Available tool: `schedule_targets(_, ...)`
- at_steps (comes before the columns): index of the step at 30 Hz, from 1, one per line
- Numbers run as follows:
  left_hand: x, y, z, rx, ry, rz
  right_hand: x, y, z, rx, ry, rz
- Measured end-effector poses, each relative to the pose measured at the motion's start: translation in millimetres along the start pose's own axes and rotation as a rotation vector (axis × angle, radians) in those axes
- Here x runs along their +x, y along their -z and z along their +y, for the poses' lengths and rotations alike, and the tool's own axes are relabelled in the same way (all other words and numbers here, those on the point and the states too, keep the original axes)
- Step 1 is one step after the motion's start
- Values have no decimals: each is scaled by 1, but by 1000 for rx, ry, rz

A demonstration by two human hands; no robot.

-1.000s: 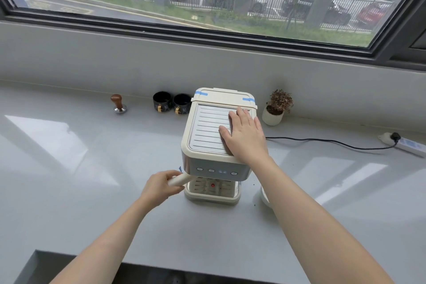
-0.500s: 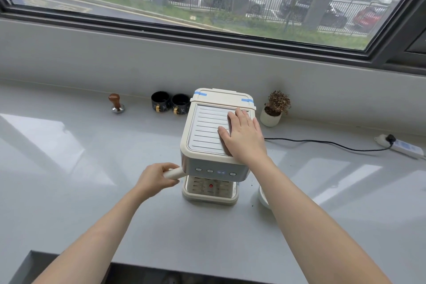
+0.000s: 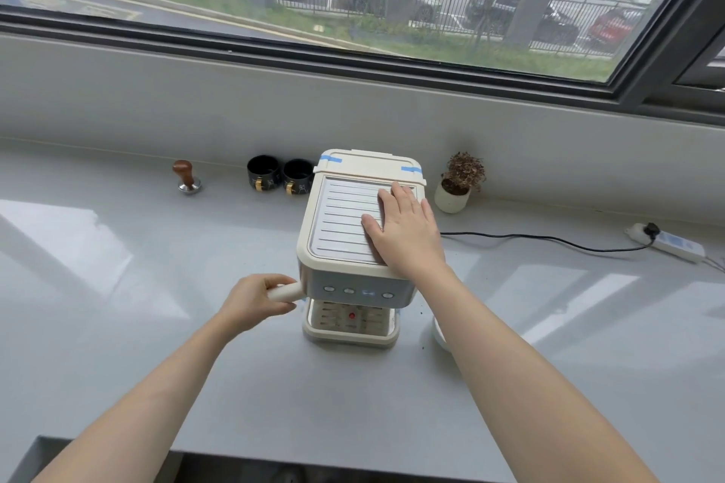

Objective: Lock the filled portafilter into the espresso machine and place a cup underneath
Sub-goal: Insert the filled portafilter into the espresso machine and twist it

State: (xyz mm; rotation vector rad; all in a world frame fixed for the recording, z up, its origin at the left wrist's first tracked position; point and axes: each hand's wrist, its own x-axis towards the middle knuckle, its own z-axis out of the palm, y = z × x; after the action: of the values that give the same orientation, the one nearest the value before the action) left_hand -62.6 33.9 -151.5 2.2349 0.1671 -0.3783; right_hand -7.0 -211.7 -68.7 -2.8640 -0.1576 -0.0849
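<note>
Grey countertop (image 3: 117, 325) runs beneath a wide window and carries a cream espresso machine (image 3: 359, 243). Its portafilter handle (image 3: 288, 291) juts out from the machine's left side under the front panel, and the left hand (image 3: 255, 300) has its fingers curled tight around that handle; the basket end is hidden under the machine. The right hand (image 3: 408, 231) lies flat on the ribbed top plate, fingers spread narrowly and pointing toward the window. Below the left hand's fingertips, toward the right, sits the drip tray (image 3: 351, 329). Beyond the fingers of the left hand, two black cups (image 3: 280, 173) stand side by side against the wall, with a wooden-topped tamper (image 3: 186, 177) well to their left. Just past the right hand's fingertips is a small potted plant (image 3: 459, 184).
</note>
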Motion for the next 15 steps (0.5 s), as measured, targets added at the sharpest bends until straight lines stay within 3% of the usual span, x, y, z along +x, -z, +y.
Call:
schedule_targets(9,-27,-31,-2,-97,66,145,0,1,0,-8,4,5)
schedule_targets(15,-18,-14,-2,-77,53,77,-1,2,-2,-15,5,1)
